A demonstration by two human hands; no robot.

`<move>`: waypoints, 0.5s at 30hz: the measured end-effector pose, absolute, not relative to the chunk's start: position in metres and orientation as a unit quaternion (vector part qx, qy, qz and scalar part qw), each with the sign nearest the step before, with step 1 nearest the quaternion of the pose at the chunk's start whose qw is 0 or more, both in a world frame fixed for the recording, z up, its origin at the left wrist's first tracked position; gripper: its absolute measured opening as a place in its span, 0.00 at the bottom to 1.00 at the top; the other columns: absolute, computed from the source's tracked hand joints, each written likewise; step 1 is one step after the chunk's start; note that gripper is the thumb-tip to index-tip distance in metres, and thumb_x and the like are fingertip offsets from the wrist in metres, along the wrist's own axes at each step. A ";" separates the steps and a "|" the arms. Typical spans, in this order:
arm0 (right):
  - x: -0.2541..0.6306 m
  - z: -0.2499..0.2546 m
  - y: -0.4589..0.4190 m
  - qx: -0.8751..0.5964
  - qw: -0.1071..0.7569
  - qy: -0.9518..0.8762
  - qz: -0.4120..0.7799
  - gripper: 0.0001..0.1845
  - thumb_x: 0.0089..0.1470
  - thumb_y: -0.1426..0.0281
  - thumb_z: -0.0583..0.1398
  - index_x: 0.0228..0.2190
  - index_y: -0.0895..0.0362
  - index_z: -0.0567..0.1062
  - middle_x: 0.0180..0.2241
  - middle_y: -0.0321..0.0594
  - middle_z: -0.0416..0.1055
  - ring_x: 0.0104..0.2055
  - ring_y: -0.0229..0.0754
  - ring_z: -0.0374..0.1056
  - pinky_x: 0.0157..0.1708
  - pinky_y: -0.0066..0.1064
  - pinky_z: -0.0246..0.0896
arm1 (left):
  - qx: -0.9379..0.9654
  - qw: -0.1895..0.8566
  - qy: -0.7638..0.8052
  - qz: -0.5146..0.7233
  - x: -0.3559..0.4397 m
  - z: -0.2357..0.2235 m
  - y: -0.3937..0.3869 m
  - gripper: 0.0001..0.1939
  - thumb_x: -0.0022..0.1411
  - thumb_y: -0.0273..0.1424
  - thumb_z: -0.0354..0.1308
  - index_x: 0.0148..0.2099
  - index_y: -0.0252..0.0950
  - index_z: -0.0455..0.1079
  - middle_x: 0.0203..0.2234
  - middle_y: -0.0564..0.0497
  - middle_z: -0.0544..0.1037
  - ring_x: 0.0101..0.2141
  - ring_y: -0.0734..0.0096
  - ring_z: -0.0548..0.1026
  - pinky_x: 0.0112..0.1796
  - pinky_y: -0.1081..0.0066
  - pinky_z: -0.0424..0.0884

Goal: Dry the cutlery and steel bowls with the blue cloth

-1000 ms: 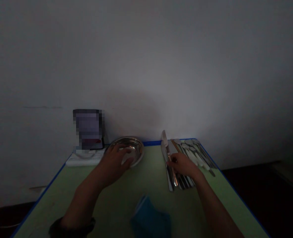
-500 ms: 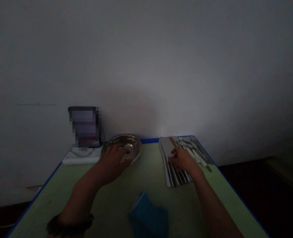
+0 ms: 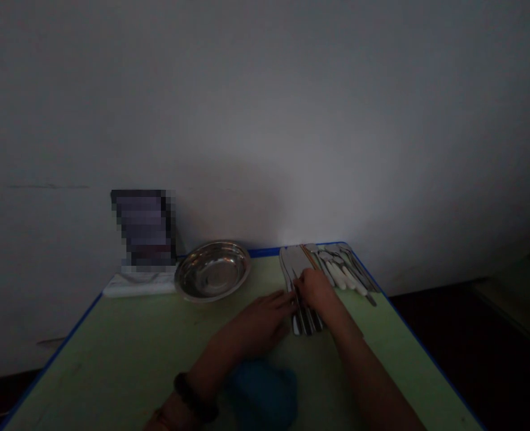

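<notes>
Several metal table knives (image 3: 297,323) lie side by side at the right, their lower ends toward me. My right hand (image 3: 315,291) is over them, fingers curled down and closed on what looks like one table knife; its grip is partly hidden. My left hand (image 3: 262,323) reaches in from the left, fingers stretched out flat, with the fingertips at the left edge of the row. Whether they touch a knife I cannot tell. Below my left wrist lies a crumpled blue cloth (image 3: 265,395).
A shiny metal bowl (image 3: 188,293) stands at the back, left of the knives. Forks, spoons and white-handled cutlery (image 3: 348,278) lie to the right. A blurred-out screen (image 3: 143,227) leans by the wall on a white block (image 3: 139,288). Blue trim edges the green table (image 3: 134,353).
My left hand has left the bowl and moved right to the knives. My right hand has shifted slightly left over the knives. The view has turned a little to the right.
</notes>
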State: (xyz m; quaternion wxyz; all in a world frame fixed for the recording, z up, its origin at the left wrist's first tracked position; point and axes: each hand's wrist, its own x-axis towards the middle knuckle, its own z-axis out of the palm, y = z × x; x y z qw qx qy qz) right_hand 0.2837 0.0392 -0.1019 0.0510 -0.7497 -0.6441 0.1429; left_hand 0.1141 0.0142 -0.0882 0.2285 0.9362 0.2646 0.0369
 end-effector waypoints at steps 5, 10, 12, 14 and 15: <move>0.282 -0.105 0.040 -0.748 0.061 -0.646 0.139 0.17 0.57 0.62 0.52 0.36 0.61 0.73 0.37 0.51 0.75 0.42 0.44 0.70 0.38 0.30 0.58 | 0.936 0.207 0.286 -0.008 0.111 -0.096 0.015 0.29 0.58 0.25 0.50 0.62 0.37 0.54 0.62 0.45 0.51 0.61 0.57 0.49 0.58 0.57 0.51; 0.282 -0.105 0.039 -0.756 0.059 -0.638 0.134 0.17 0.57 0.62 0.51 0.37 0.61 0.72 0.37 0.52 0.75 0.42 0.45 0.71 0.38 0.30 0.58 | 0.929 0.209 0.304 -0.029 0.107 -0.091 0.009 0.32 0.55 0.24 0.53 0.62 0.37 0.53 0.63 0.44 0.50 0.61 0.54 0.49 0.58 0.57 0.51; 0.281 -0.105 0.039 -0.763 0.058 -0.631 0.127 0.17 0.58 0.63 0.50 0.38 0.62 0.72 0.37 0.52 0.75 0.42 0.45 0.71 0.38 0.30 0.58 | 0.927 0.207 0.310 -0.039 0.107 -0.088 0.007 0.32 0.55 0.25 0.53 0.62 0.38 0.54 0.62 0.44 0.51 0.61 0.53 0.49 0.58 0.55 0.52; 0.280 -0.105 0.038 -0.771 0.058 -0.623 0.117 0.17 0.58 0.63 0.49 0.39 0.61 0.71 0.38 0.52 0.74 0.42 0.46 0.71 0.37 0.31 0.59 | 0.926 0.206 0.314 -0.049 0.107 -0.087 0.006 0.31 0.55 0.26 0.53 0.62 0.39 0.55 0.62 0.44 0.51 0.61 0.52 0.49 0.57 0.54 0.52; 0.279 -0.105 0.038 -0.775 0.058 -0.620 0.112 0.17 0.58 0.63 0.49 0.40 0.61 0.71 0.38 0.52 0.74 0.42 0.46 0.71 0.37 0.32 0.59 | 0.925 0.206 0.314 -0.053 0.107 -0.087 0.006 0.31 0.55 0.26 0.53 0.62 0.39 0.55 0.63 0.44 0.51 0.61 0.52 0.49 0.57 0.53 0.53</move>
